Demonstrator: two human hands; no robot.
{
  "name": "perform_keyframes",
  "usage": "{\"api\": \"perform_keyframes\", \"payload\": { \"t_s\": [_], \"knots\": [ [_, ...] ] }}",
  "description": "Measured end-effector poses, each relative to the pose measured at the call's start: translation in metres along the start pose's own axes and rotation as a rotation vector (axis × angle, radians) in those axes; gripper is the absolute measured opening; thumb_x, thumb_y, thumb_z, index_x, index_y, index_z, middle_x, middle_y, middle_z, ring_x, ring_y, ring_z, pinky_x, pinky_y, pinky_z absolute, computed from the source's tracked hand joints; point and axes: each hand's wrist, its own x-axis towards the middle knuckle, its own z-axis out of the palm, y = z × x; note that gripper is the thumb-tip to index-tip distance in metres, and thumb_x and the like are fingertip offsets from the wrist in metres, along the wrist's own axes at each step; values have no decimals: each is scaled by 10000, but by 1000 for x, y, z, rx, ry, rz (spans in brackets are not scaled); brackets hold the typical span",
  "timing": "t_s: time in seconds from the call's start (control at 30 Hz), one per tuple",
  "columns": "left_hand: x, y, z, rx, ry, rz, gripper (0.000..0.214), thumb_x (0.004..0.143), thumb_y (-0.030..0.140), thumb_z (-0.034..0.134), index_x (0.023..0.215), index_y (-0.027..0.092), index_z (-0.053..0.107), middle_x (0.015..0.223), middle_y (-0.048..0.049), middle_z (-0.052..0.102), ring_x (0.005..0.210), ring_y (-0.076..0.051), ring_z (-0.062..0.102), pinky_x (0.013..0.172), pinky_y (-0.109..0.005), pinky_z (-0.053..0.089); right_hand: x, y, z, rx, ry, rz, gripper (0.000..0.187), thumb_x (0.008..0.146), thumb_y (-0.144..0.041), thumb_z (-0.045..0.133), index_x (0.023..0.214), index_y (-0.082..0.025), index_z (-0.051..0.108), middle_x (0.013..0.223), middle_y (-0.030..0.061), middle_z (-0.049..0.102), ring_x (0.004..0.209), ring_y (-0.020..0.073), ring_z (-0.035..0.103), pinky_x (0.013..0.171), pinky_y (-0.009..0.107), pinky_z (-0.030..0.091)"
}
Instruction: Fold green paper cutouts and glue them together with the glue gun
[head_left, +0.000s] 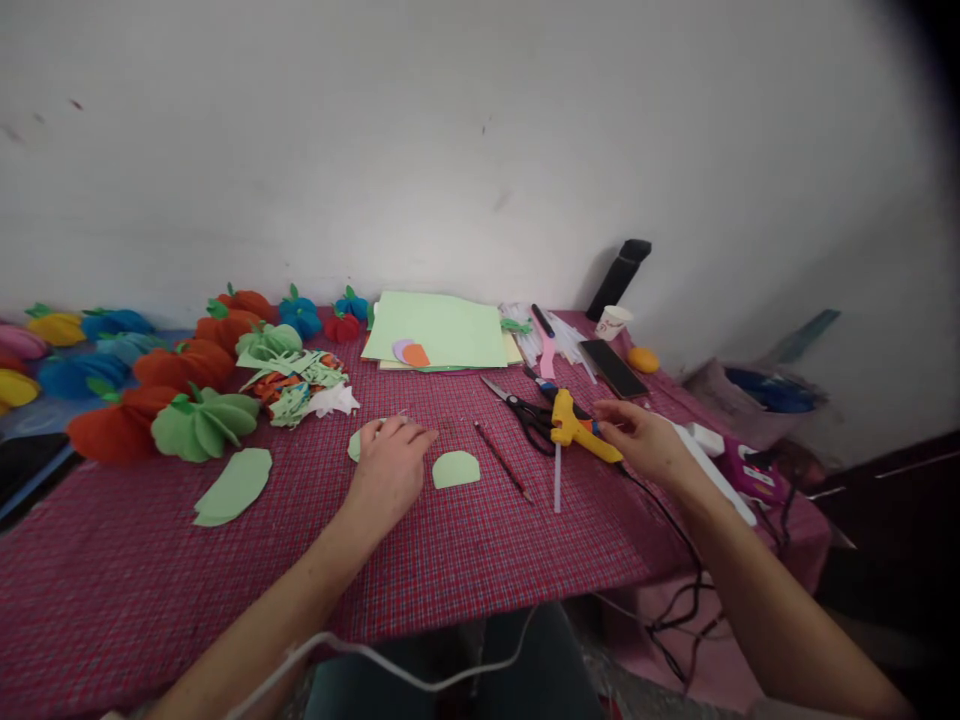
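My left hand [391, 462] rests on the table with its thumb apart, its fingertips over a pale green paper piece [355, 446] that they partly cover. Just right of it lies another green piece with a rounded top [456, 469]. My right hand [641, 440] is beside the yellow glue gun [574, 428], thumb and fingers apart and close to its handle; contact is hard to make out. A glue stick [557, 485] sticks out of the gun towards me. Between the hands are a pencil [502, 460] and black-handled scissors [529, 415].
Stacked green cutouts [234, 487] lie at left, near paper scraps [300, 385] and several coloured paper pumpkins [202, 425]. Green sheets [442, 330] are at the back. Right are a phone [613, 368], a paper cup [613, 322], a purple power strip [754, 473] and black cables [675, 525].
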Motion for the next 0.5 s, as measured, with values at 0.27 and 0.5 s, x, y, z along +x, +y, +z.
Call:
{"api": "perform_keyframes", "payload": {
  "t_s": [0.27, 0.5],
  "knots": [
    [0, -15, -19, -2, 306, -69, 348, 792, 92, 455, 1036, 234, 658, 1054, -38, 678, 1051, -243, 524, 901, -451, 294, -1, 17, 7, -38, -79, 28, 389, 802, -309, 497, 1156, -165, 569, 1085, 86, 666, 862, 207, 648, 764, 334, 512],
    [0, -23, -26, 24, 459, -111, 334, 778, 77, 464, 996, 213, 677, 989, -40, 692, 971, -237, 555, 882, -433, 313, -4, 16, 22, -253, -57, -140, 393, 771, -235, 513, 1152, -152, 556, 1113, 113, 638, 989, 241, 599, 881, 367, 454]
  ]
}}
